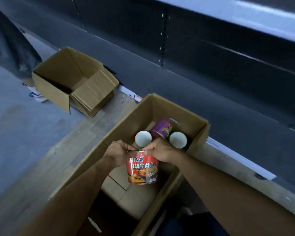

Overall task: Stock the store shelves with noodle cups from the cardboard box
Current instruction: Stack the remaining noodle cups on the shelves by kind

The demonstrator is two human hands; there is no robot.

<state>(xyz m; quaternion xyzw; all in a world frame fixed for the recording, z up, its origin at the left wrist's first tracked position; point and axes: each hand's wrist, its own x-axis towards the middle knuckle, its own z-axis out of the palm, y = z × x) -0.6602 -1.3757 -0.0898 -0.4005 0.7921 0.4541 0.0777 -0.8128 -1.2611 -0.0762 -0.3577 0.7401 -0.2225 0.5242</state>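
A red noodle cup (142, 169) hangs above the open cardboard box (119, 130), held by both hands at its far end. My left hand (119, 153) grips it from the left and my right hand (160, 150) from the right, fingertips nearly meeting. Inside the box, at its far end, lie a purple cup (161, 128), a cup showing a white bottom (143, 138) and a green cup showing a white bottom (178, 139). The dark store shelf (211, 92) runs along the right.
A second open cardboard box (71, 80) stands on the floor further left, beside the shelf base. Behind it are another person's dark trouser leg and shoe (35, 94). A white price strip (242, 159) edges the bottom shelf.
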